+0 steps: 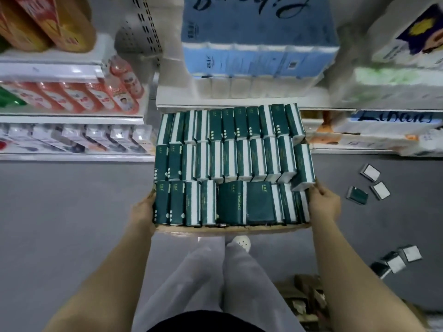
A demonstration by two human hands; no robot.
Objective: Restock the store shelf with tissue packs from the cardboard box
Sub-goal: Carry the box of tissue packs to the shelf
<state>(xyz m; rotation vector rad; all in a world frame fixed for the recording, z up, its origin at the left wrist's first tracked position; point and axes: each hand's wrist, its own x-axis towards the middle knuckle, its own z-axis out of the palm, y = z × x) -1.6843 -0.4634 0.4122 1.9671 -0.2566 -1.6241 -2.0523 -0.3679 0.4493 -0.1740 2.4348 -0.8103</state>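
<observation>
Store aisle, head view: we stand on a grey floor (72, 200) facing white shelves (72, 119). Pink bottles (96, 97) line the left bay, and a big blue paper bundle (259, 39) fills the bay straight ahead.
Cardboard box (230, 229): we hold it in the air in front of our legs, its far edge near the shelf lip ahead.
Tissue packs (230, 159): green-and-white packs fill the box in three rows, most standing on edge. Two flat packs (247, 202) lie in the near row.
Raised pack (304, 166): at the right end of the middle row, tilted and riding above the box wall.
Left hand (143, 209): curled round the left wall near the close corner, with most fingers hidden behind the cardboard.
Right hand (324, 203): curled round the right wall, fingertips touching the raised pack.
Loose packs (370, 185): several lie on the floor to our right, well apart from the box.
Scraps (309, 298): torn cardboard lies by our right leg.
Risk, spill: the raised pack sits proud of the wall, so we judge that any tilt to the right would tip it out.
Risk, box: the walls are low, the load is full and we grip only two sides, so the base may sag or a wall may fold.
Risk, footing: the box hides the floor below it, and a step to the right could land on the loose packs or scraps.
Risk, shelf: the bay ahead looks crowded, so pushing in could knock stock down.
</observation>
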